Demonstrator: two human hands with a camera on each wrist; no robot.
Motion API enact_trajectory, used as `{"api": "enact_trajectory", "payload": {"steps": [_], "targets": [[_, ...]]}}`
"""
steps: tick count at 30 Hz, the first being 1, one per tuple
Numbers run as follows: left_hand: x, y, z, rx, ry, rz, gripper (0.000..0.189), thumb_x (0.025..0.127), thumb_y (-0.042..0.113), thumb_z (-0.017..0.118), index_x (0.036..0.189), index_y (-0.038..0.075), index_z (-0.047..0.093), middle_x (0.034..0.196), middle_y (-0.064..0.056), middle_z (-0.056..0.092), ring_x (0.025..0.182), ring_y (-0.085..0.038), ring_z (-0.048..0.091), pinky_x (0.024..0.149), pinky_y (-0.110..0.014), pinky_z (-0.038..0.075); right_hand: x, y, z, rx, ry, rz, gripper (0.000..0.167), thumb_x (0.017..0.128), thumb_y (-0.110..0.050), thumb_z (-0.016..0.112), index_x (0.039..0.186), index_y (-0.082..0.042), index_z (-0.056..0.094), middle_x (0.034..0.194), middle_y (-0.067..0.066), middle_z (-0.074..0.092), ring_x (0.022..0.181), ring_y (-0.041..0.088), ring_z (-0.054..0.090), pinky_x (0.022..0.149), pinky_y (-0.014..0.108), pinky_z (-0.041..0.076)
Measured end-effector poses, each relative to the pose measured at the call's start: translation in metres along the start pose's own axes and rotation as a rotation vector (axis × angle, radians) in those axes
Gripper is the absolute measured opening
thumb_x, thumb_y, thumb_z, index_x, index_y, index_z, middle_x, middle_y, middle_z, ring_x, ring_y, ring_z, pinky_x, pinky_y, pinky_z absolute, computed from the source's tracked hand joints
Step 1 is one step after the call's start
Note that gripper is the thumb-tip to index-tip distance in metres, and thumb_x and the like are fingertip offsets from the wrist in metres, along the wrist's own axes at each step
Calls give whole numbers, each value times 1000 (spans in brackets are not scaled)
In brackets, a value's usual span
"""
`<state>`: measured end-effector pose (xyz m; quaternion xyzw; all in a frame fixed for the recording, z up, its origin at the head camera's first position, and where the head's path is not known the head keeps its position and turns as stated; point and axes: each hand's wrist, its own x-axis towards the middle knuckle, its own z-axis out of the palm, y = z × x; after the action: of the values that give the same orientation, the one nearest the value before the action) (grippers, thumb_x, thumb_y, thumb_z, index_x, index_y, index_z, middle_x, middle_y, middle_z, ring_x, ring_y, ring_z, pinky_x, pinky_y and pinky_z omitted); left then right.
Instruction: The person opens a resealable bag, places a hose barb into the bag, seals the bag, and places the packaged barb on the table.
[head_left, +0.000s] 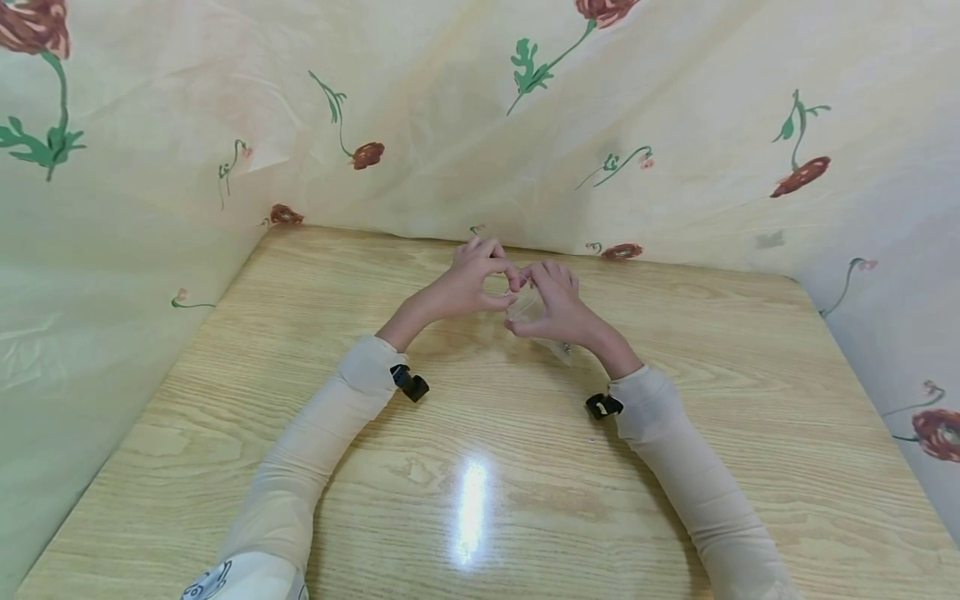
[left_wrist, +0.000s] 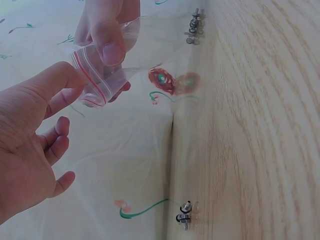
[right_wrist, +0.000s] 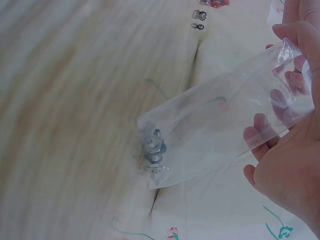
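Note:
A clear zip bag (left_wrist: pixel 95 80) with a red line along its seal hangs between my two hands near the table's back edge. Small metal fasteners (right_wrist: pixel 155 150), perhaps nuts and bolts, sit at the bag's bottom. My left hand (head_left: pixel 480 279) pinches the mouth of the bag at the seal, its other fingers loosely bent. The right hand (head_left: pixel 557 300) grips the same end of the bag from the other side, thumb (left_wrist: pixel 112 50) over the plastic. Inside the left wrist view, another small group of metal pieces (left_wrist: pixel 185 215) lies apart from the bag.
The wood-grain table (head_left: pixel 480 433) spreads under both forearms, with a bright light reflection near the front. A cream cloth with red flowers (head_left: pixel 450 108) hangs behind and along the sides. Black straps (head_left: pixel 409 383) are on the wrists.

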<state>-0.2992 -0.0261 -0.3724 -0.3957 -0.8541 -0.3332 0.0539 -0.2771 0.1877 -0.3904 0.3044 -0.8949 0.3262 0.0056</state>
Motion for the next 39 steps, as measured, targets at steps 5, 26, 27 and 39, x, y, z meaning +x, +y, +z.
{"api": "enact_trajectory", "payload": {"steps": [5, 26, 27, 39], "targets": [[1, -1, -2, -1, 1, -7, 7, 89, 18, 78, 92, 15, 71, 103, -5, 51, 103, -25, 37, 92, -42, 24, 0, 0, -1, 1, 2, -1, 51, 79, -25, 82, 117, -11, 50, 120, 17, 48, 115, 29, 35, 103, 56, 15], [1, -2, -7, -9, -7, -40, 8, 89, 18, 78, 94, 15, 71, 107, -9, 54, 111, -27, 41, 100, -49, 26, 0, 0, -1, -15, 12, 19, 57, 78, -28, 83, 118, -7, 49, 116, 20, 47, 111, 29, 35, 100, 54, 17], [1, -3, -7, -10, -5, -41, 9, 89, 17, 78, 94, 14, 72, 107, -8, 54, 109, -27, 41, 99, -49, 27, 0, 0, -1, -13, 12, 18, 57, 78, -28, 83, 118, -6, 49, 115, 19, 46, 111, 29, 35, 101, 54, 17], [-5, -14, -15, 4, 3, -68, 10, 89, 18, 78, 93, 14, 71, 104, -10, 56, 113, -29, 43, 100, -48, 28, -1, 0, -1, -9, 9, 18, 57, 77, -28, 82, 117, -7, 49, 113, 17, 45, 109, 29, 35, 101, 55, 16]]}}
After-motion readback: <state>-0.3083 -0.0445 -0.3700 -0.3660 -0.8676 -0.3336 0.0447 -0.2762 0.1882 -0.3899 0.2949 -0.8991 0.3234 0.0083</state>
